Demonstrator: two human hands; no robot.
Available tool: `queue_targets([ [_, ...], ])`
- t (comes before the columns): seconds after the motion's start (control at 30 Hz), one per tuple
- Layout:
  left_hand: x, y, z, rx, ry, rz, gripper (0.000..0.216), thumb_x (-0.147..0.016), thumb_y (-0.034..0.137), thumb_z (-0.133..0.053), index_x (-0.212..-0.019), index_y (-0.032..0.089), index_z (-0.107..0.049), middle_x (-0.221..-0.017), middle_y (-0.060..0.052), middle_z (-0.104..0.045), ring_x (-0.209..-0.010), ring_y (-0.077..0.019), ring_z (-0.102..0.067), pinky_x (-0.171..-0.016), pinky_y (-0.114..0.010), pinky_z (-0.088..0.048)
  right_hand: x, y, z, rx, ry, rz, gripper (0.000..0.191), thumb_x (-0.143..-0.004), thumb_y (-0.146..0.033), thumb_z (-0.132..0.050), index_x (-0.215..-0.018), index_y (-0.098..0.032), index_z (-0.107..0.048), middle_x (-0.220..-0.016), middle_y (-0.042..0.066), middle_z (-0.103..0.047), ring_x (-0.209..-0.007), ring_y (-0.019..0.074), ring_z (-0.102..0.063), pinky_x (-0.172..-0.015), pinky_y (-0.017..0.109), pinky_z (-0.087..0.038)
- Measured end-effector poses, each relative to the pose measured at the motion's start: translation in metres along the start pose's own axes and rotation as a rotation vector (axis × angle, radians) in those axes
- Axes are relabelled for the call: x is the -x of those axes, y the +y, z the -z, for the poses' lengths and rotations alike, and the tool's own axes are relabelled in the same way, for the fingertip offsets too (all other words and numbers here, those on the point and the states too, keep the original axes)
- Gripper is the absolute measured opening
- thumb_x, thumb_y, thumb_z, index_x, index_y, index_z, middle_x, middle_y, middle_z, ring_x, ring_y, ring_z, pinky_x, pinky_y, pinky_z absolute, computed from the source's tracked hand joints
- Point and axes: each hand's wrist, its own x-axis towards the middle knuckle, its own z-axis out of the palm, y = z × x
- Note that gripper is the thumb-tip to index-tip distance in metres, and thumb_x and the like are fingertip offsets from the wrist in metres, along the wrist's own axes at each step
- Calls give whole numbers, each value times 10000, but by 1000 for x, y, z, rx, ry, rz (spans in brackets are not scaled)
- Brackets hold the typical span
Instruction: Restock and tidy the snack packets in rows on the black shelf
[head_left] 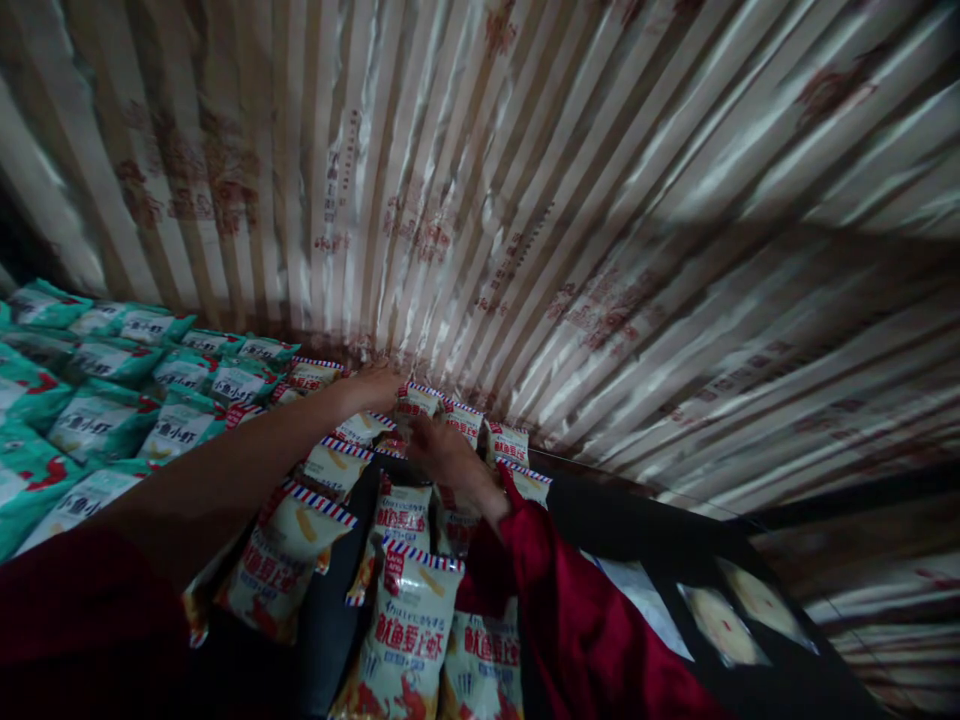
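Note:
My left hand reaches to the back row of white snack bags with red lettering and striped edges. It lies low over the bags, its fingers stretched out beside an upright snack bag. My right hand is just in front of that bag, with smeared fingers, so whether it grips the bag cannot be made out. Close by stand another back-row bag and a bag at the right end. Nearer to me are a large front bag and a leaning bag. My forearms cover some bags.
Rows of teal snack bags fill the left side. Behind everything hangs a wall of pleated printed packaging film. On the black surface at the right lie flat clear packs with pale round contents and a pale sheet.

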Motion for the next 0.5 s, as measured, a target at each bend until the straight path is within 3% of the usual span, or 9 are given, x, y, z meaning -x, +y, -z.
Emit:
queue_targets([
  [0.07,-3,1,-2,12,-2,1,310,-801,249,-526,-1097,203,-608,-1149,-79,-646,-1168,-246,-511,-997,-360,-404,-17,5,-3,13,213,-157,421,-874,-230,-534,-1273,-108,-477,-1167,179,-629,-988,240,-635,-793,316,-483],
  [0.1,-5,2,-4,19,-4,6,312,-799,247,-529,-1099,207,-606,-1144,-79,-648,-1152,-247,-523,-979,-362,-418,-26,8,-5,6,236,-213,469,-874,-223,-535,-1309,-79,-434,-1165,212,-623,-984,255,-636,-786,329,-485],
  [0.23,-13,3,-7,52,-7,44,346,-794,243,-537,-1135,218,-588,-1166,-78,-645,-1108,-237,-560,-936,-353,-449,-47,18,-13,-75,132,-271,557,-841,-269,-608,-1325,-83,-403,-1076,199,-673,-959,267,-654,-758,320,-491],
  [0.5,-14,-4,0,93,-90,47,284,-783,176,-523,-1028,213,-660,-1065,-52,-699,-971,-199,-640,-823,-269,-493,-47,20,-25,-237,145,-251,607,-765,-229,-676,-1321,-139,-450,-1136,120,-670,-997,214,-645,-833,292,-480],
])
